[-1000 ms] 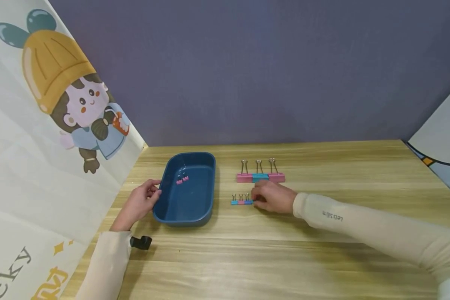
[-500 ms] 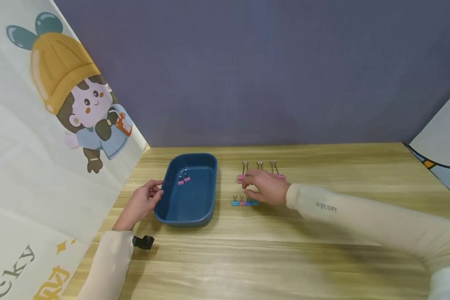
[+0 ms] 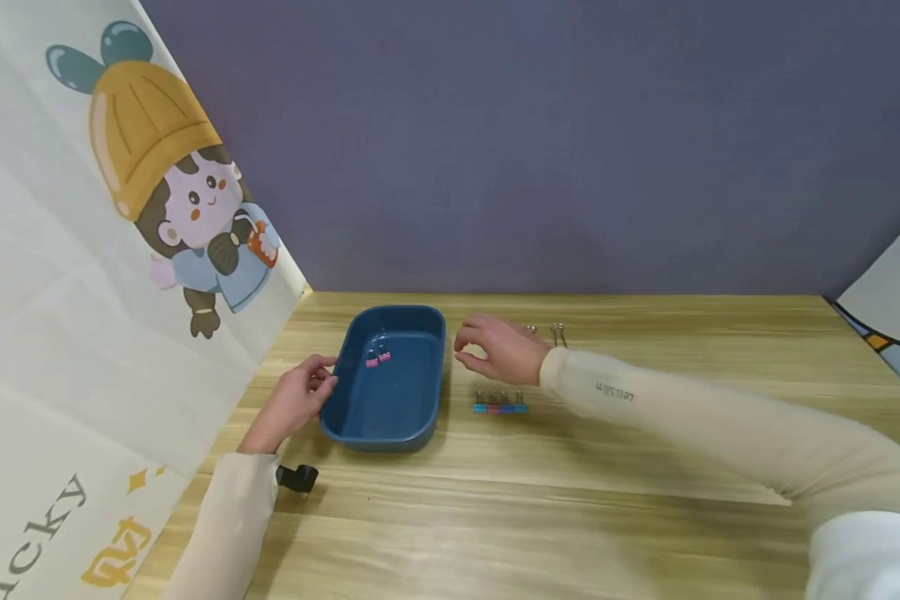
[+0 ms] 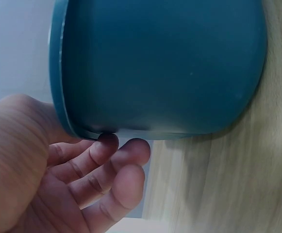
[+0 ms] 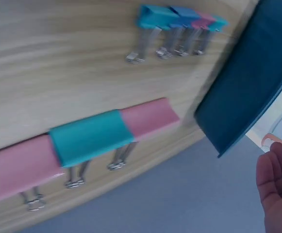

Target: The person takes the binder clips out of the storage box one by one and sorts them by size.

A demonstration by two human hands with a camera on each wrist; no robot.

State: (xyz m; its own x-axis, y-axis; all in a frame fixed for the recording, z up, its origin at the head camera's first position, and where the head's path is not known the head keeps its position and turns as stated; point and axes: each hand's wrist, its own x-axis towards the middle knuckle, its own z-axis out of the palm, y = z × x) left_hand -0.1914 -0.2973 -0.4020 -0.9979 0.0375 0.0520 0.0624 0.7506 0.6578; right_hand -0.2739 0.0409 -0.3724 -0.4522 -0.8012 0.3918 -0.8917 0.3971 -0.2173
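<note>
My left hand (image 3: pixel 288 404) rests at the left rim of a dark blue plastic bin (image 3: pixel 381 444), its loosely bent fingers (image 4: pixel 131 153) touching the outer wall. Two small pink binder clips (image 3: pixel 385 357) lie inside the bin. Just right of the bin, my right hand (image 3: pixel 506 350) hovers with thumb and fingers apart and nothing between them. Below it stands a row of several small binder clips (image 3: pixel 500 408) in teal, blue and pink, handles up. Three large binder clips (image 5: pixel 90 138), pink, teal and pink, form a row behind; in the head view my right hand and sleeve mostly hide them.
The wooden table (image 3: pixel 450 525) ends at a grey-blue wall (image 3: pixel 540 150) at the back. A white panel with a printed cartoon figure (image 3: pixel 195 200) closes off the left side. A black wrist device (image 3: pixel 297 477) sticks out from the left sleeve.
My right hand has let go of a small clip at the right end of the front row, then lifted and moved left toward the bin. The left hand stays at the rim.
</note>
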